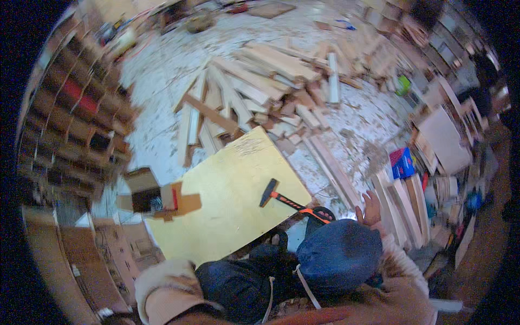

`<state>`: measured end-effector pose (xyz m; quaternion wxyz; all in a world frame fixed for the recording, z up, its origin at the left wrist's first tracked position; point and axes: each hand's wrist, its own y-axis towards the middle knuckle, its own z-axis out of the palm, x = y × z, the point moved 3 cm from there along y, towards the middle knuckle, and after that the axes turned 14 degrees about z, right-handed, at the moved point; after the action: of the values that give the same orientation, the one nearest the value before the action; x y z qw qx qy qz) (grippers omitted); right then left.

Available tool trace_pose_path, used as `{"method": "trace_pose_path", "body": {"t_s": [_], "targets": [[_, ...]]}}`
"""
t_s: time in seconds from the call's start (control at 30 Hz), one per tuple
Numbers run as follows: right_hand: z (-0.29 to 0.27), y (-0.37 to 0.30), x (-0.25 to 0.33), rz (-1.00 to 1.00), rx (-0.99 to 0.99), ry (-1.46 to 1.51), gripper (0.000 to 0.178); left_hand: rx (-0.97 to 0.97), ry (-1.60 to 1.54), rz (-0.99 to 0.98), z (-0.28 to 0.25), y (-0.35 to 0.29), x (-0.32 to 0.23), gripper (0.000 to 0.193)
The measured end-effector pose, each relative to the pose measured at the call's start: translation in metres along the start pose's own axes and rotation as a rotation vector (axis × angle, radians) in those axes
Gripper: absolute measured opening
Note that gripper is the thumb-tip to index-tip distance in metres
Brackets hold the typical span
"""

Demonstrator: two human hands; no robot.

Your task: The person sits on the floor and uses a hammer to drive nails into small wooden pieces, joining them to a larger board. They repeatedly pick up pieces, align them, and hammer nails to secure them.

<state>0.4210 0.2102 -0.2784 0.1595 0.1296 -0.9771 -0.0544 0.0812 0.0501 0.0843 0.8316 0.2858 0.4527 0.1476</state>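
Observation:
My right hand (371,209) is raised beyond my right knee with its fingers spread, holding nothing. It is nearest to several pale wooden strips (398,203) on the right. A hammer (287,201) with a dark head and an orange-and-black handle lies on the pale yellow board (216,189) in front of me. Its handle end reaches past the board's near edge, by my knee. Of my left arm only the tan sleeve (168,290) shows at the lower left; the hand itself is out of sight.
An opened cardboard box (146,190) stands at the board's left corner. Beyond the board, a large heap of loose lumber (254,81) covers much of the floor. Shelving (76,103) lines the left side. A blue box (401,163) rests on wood at the right. Motion blurs the picture.

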Motion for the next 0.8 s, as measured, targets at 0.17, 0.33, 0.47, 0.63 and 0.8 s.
{"method": "trace_pose_path", "body": {"t_s": [0.17,0.33,0.47,0.63,0.8], "targets": [[0.030,0.002,0.010,-0.098,-0.044,0.157,0.049,-0.243,0.023,-0.230,0.006,0.011,-0.038,0.046],[0.030,0.017,0.062,-0.119,0.023,0.233,0.048,-0.117,0.063,-0.038,-0.009,0.005,-0.023,0.041],[0.036,0.029,0.117,-0.204,0.045,0.303,0.045,-0.036,0.203,0.057,-0.017,-0.022,-0.025,0.038],[0.047,0.041,0.163,-0.322,0.111,0.390,0.043,0.183,0.977,0.394,-0.080,-0.078,-0.060,0.034],[0.055,0.068,0.191,-0.370,0.140,0.463,0.042,-0.429,1.459,0.042,-0.190,-0.157,-0.056,0.035]]}}
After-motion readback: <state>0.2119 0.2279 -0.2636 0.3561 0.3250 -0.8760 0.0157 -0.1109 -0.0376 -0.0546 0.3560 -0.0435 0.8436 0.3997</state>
